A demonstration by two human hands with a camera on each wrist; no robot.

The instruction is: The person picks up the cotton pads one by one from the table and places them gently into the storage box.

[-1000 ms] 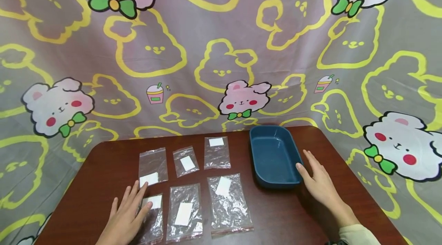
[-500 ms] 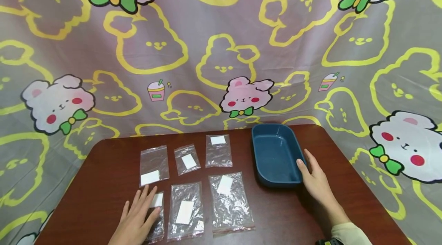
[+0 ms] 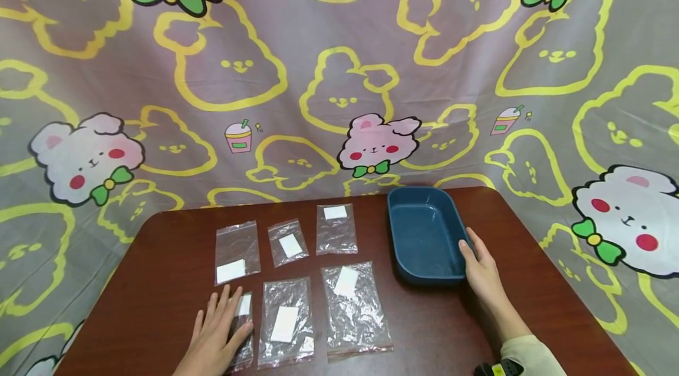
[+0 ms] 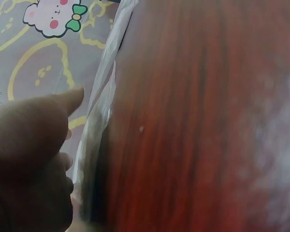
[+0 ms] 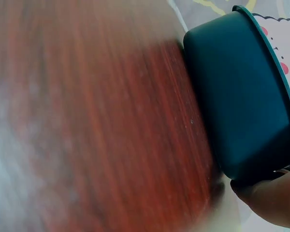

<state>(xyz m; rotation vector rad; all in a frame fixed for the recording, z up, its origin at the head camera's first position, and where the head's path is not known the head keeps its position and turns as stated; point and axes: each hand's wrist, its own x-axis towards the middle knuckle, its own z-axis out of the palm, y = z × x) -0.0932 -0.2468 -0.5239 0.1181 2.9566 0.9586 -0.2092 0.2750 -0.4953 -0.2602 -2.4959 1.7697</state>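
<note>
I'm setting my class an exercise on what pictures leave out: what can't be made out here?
- Head view: the left hand hides part of the front-left clear plastic bag.
- Head view: any print on the white rectangles is too small to tell.
- Head view: the bottom edge cuts off the black wrist-worn device.
- Right wrist view: the blue tray's wall hides its inside; the frame's edge cuts off the right hand.

The location is a tabletop work area enclosed by fabric. A printed cloth (image 3: 297,28), grey-pink with yellow outlines and cartoon animal heads, hangs behind and along both sides. A reddish-brown wood-grain table (image 3: 151,287) with rounded far corners stands within it. The type of room beyond cannot be determined.
</note>
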